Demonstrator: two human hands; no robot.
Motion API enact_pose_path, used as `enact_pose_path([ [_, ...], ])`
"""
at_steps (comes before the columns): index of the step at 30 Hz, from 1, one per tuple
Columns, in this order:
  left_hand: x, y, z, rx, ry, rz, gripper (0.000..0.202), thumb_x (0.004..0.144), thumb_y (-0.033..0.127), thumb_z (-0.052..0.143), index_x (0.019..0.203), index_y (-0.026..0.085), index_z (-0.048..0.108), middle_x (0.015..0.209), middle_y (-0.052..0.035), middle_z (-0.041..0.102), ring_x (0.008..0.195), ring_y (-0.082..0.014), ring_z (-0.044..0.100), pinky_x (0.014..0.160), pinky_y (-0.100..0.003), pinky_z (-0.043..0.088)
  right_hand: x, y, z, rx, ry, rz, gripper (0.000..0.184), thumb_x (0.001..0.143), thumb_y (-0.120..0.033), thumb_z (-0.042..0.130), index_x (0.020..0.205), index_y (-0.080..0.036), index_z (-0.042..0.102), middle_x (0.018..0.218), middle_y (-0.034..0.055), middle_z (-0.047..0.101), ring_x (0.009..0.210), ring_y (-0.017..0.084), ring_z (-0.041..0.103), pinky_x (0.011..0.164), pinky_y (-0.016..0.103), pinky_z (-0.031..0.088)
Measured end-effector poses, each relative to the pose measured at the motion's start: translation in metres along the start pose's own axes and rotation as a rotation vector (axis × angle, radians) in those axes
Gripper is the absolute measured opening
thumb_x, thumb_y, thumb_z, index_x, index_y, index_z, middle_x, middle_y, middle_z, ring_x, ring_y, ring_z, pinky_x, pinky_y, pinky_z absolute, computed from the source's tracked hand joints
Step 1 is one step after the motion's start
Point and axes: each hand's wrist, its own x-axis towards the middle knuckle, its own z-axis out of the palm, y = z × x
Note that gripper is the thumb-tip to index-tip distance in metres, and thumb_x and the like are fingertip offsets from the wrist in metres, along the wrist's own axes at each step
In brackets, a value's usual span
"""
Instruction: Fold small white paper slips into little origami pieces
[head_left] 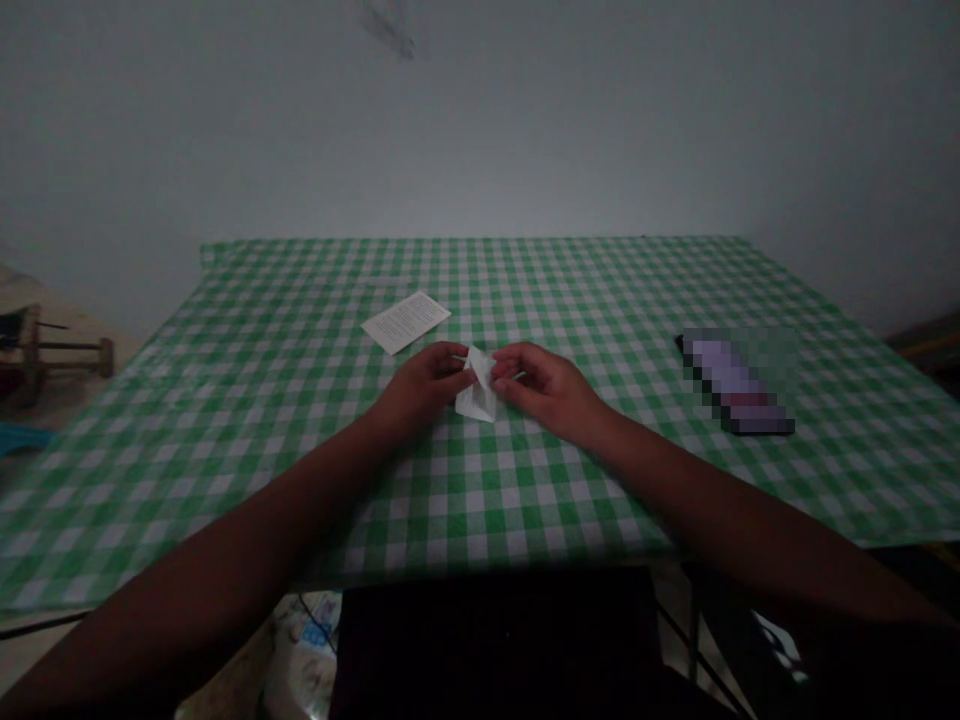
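Note:
A small folded piece of printed paper [477,398] stands between my two hands, just above or on the checked cloth near the middle of the table. My left hand [429,382] pinches its left side between thumb and fingers. On the other side, my right hand [546,385] has its thumb and fingertips closed at the paper's right edge. A flat printed sheet [406,322] lies beyond my left hand, apart from it.
The table wears a green and white checked tablecloth [570,480]. To the right lies a phone [739,385], its screen blurred out. A pale wall [480,120] rises behind the table. A wooden frame [34,345] stands at the far left.

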Motion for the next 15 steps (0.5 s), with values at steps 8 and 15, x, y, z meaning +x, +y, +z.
enact_pose_path([
  [8,-0.004,0.006,-0.008,0.240,0.027,0.035,0.044,0.079,0.036,0.072,0.118,0.020,0.060,0.096,-0.0060,0.074,0.081,-0.0201,0.069,0.070,-0.033,0.052,-0.002,0.001,-0.002,-0.379,-0.215,-0.301,0.026,0.092,-0.027,0.062,0.118,-0.022,0.062,0.118,0.0097,0.069,0.116,0.025,0.062,0.101,0.047,0.050],
  [15,-0.002,0.007,-0.019,0.410,0.032,0.082,0.048,0.080,0.036,0.071,0.122,0.020,0.057,0.103,-0.0075,0.074,0.081,-0.0208,0.072,0.073,-0.036,0.057,-0.004,-0.001,-0.004,-0.456,-0.336,-0.326,0.032,0.092,-0.029,0.064,0.123,-0.021,0.063,0.127,0.0133,0.066,0.121,0.029,0.058,0.105,0.052,0.046],
])
